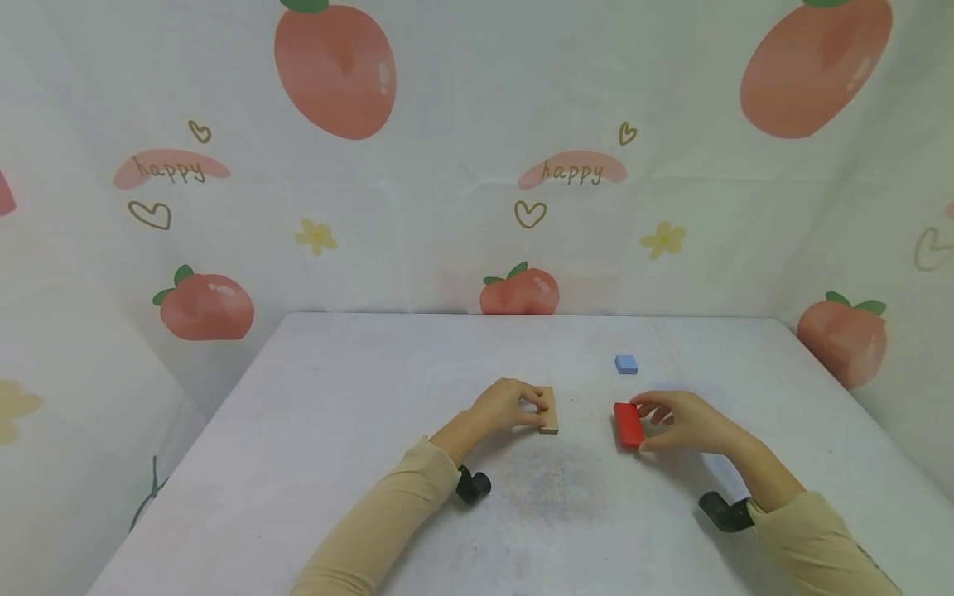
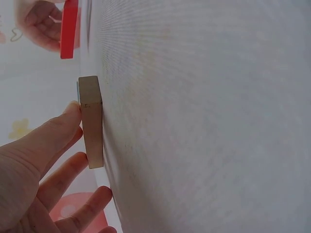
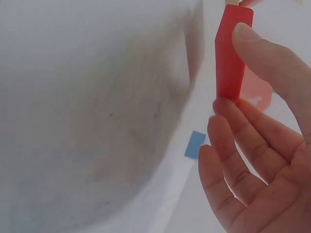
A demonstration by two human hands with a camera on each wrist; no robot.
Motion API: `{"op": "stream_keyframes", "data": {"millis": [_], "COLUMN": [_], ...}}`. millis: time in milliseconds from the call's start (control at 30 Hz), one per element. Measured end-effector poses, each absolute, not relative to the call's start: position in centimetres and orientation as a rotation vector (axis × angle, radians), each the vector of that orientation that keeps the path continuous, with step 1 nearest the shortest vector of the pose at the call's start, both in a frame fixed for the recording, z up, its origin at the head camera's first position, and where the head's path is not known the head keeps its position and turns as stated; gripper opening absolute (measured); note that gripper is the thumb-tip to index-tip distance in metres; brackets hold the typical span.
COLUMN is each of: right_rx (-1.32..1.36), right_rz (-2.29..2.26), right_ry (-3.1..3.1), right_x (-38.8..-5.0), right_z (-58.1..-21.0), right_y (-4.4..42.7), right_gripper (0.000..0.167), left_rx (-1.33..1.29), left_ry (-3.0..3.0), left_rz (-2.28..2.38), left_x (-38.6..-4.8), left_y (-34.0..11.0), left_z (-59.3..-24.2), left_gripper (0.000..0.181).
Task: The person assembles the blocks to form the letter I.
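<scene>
Beyond my right hand (image 1: 689, 420), the small blue block (image 1: 626, 364) lies flat on the white tabletop (image 1: 358, 430), a little way behind the red block (image 1: 628, 426) and apart from it. A grey smudge (image 1: 555, 484) darkens the tabletop on my side of the two longer blocks. A short black fitting (image 1: 474, 486) juts out by my left wrist, and another black fitting (image 1: 725, 511) by my right, both close over the tabletop. At the back and sides hangs a white cloth (image 1: 462, 157) printed with peaches, hearts, yellow flowers and the word "happy"; a thin dark cord (image 1: 152, 492) shows beside the tabletop at far left. My sleeves are beige.

With my right fingers I grasp the red block, thumb against one side and fingertips at its edge; it is held just above the tabletop, its shadow showing apart from it. My left hand (image 1: 507, 406) is at the tan block (image 1: 552, 410), left of the red one, thumb and fingertips at its edges and partly hiding it. Whether those fingers grasp it or merely touch it, I cannot tell. The tan block seems to rest on the tabletop.
</scene>
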State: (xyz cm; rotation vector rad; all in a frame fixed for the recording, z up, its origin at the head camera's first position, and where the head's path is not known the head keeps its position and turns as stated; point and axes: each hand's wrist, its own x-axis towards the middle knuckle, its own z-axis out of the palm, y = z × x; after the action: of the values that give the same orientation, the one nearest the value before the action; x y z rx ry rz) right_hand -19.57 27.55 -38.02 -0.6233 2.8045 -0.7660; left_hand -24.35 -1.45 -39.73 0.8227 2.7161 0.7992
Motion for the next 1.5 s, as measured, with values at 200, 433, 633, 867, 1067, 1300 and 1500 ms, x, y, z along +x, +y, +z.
{"op": "stream_keyframes", "data": {"millis": [200, 433, 633, 867, 1067, 1300, 1500], "right_rx": [-0.658, -0.731, -0.779, -0.722, -0.714, -0.723, -0.753], "right_rz": [-0.772, -0.778, -0.779, -0.773, -0.782, -0.791, -0.791], "right_ry": [2.802, 2.794, 2.789, 2.77, 2.765, 2.739, 2.723], "right_x": [-19.8, -19.9, -20.0, -20.1, -20.1, -19.9, -20.1], "right_z": [-37.9, -37.8, -37.7, -37.6, -37.7, -37.5, -37.5], "right_y": [27.2, 26.9, 26.5, 25.8, 25.4, 24.8, 24.6], "right_gripper": [0.059, 0.058, 0.058, 0.058, 0.058, 0.059, 0.058], "left_rx": [0.828, 0.804, 0.795, 0.779, 0.811, 0.821, 0.839], "left_ry": [2.717, 2.72, 2.727, 2.72, 2.745, 2.745, 2.744], "left_rz": [0.808, 0.792, 0.762, 0.776, 0.754, 0.768, 0.787], "left_x": [-24.4, -24.4, -24.4, -24.4, -24.4, -24.4, -24.4], "left_y": [-1.4, -1.4, -1.3, -1.3, -1.3, -1.3, -1.4], "left_z": [-39.9, -39.9, -40.1, -40.0, -40.1, -40.0, -39.9], "left_gripper": [0.027, 0.027, 0.027, 0.027, 0.028, 0.028, 0.027]}}
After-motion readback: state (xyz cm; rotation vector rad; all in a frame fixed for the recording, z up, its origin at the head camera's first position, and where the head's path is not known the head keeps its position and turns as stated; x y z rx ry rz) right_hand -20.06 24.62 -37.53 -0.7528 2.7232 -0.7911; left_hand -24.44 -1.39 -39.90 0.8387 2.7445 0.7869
